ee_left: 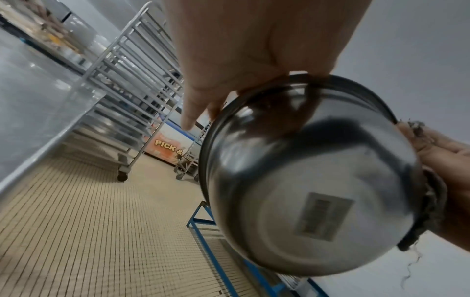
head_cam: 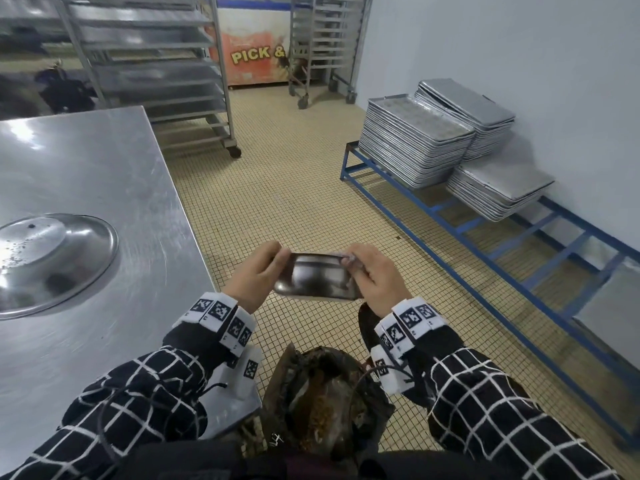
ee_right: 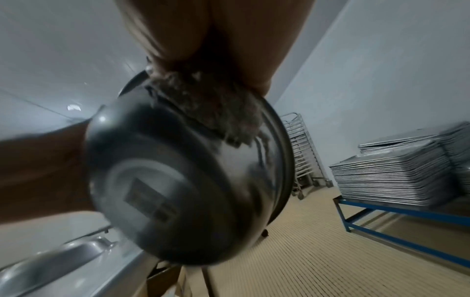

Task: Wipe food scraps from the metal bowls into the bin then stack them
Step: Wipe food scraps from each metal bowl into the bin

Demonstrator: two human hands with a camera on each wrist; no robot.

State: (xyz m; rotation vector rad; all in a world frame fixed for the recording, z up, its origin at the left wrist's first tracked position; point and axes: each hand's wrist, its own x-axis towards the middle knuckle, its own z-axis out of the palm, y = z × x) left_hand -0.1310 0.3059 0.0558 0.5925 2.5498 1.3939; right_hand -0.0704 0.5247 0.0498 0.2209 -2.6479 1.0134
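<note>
A small metal bowl (head_cam: pixel 317 277) is held in the air between both hands, tilted with its base toward me, above and beyond the bin (head_cam: pixel 322 407). My left hand (head_cam: pixel 258 275) grips its left rim, thumb on the edge. My right hand (head_cam: pixel 372 277) pinches a grey frayed cloth (ee_right: pixel 203 104) against the right rim. The bowl's base (ee_left: pixel 315 201) carries a rectangular label. The cloth (ee_left: pixel 427 203) hangs over the rim by my right fingers. The bowl's inside is hidden. The bin holds brown food scraps in a dark liner.
A steel table (head_cam: pixel 104 188) lies at left with a large upturned metal bowl (head_cam: pixel 52 261) on it, flecked with crumbs. Stacks of baking trays (head_cam: pixel 415 147) sit on a low blue frame (head_cam: pixel 485 244) at right. Wheeled racks (head_cam: pixel 156 71) stand beyond, across tiled floor.
</note>
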